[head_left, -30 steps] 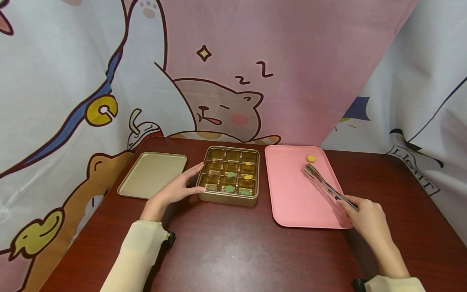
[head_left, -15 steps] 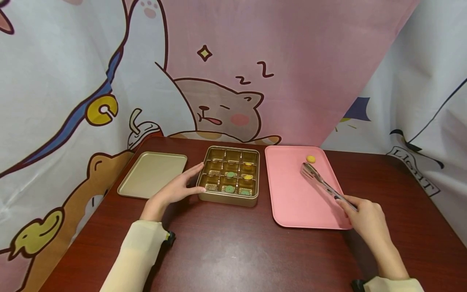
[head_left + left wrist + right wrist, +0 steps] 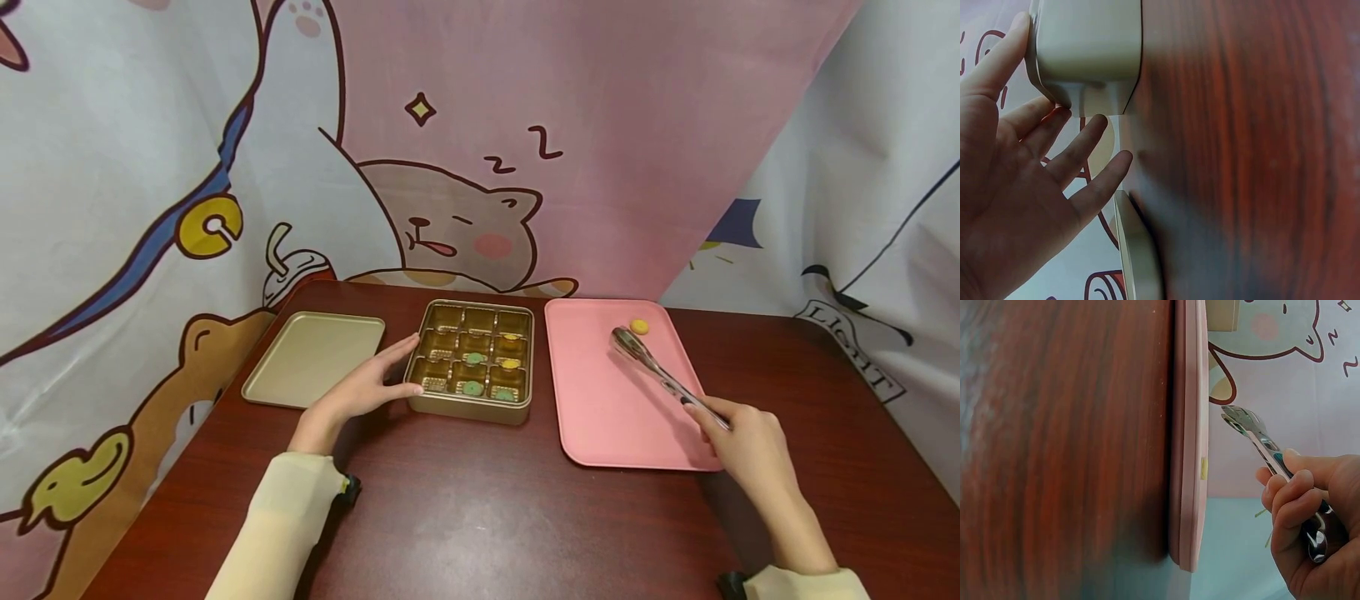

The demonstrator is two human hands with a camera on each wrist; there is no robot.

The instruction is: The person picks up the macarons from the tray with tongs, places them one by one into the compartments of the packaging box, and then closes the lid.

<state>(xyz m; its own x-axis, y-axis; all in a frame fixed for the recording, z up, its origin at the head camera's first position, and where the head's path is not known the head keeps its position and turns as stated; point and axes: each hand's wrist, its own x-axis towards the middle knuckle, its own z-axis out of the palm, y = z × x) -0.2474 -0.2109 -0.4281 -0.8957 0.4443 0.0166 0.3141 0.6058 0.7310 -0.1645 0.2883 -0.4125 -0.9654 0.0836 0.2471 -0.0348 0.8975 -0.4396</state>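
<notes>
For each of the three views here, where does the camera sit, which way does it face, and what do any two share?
Head: worn high, looks forward and down at the table; both forearms, left hand and right hand show.
Left wrist: at the wrist, looks along the palm of the left hand to the gold box.
Right wrist: looks past the right hand gripping the tongs beside the pink tray.
Shared: head and right wrist both show tongs, pink tray and yellow piece.

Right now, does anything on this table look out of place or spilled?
Nothing is spilled or broken. One small yellow sweet sits alone on the pink tray, apart from the ones in the gold box. The right hand holds metal tongs pointing at it; the left hand rests against the box.
</notes>
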